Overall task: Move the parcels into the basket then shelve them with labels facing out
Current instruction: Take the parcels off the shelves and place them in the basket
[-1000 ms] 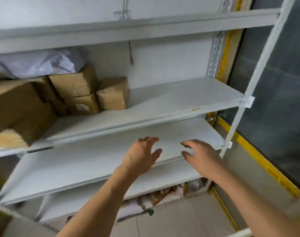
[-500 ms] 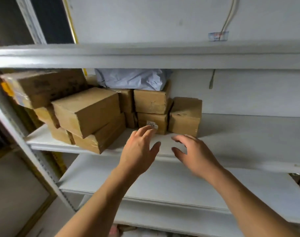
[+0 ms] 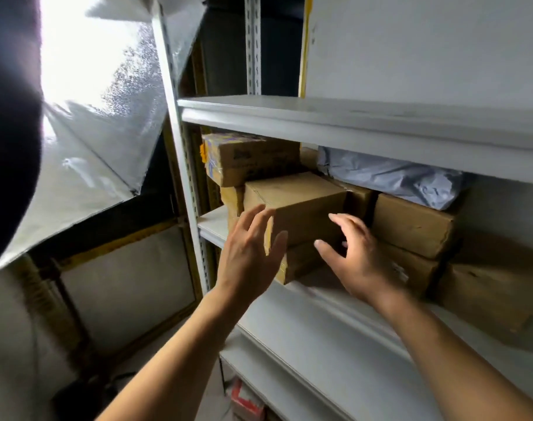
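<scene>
Both of your hands are empty, fingers spread and relaxed. Your left hand (image 3: 253, 253) hovers at the near left corner of the plain brown cardboard box (image 3: 298, 205) that tops the front stack; your right hand (image 3: 359, 262) hovers at its near right side, palm turned inward. Whether either palm touches the cardboard cannot be told.

The box lies straight ahead of and slightly above both hands, on the grey metal shelf (image 3: 213, 226), resting on a second brown carton (image 3: 298, 262). It sits skewed, one corner pointing toward you, long axis running back and to the left into the bay. The left hand looks the nearer; the right has farther to reach along the angled face.

Neighbours: a taped, printed carton (image 3: 247, 159) above and behind on the left, stacked brown cartons (image 3: 411, 226) just to the right, a grey plastic mailer bag (image 3: 390, 177) on top of those.

No label shows on the facing sides. No basket in view.
</scene>
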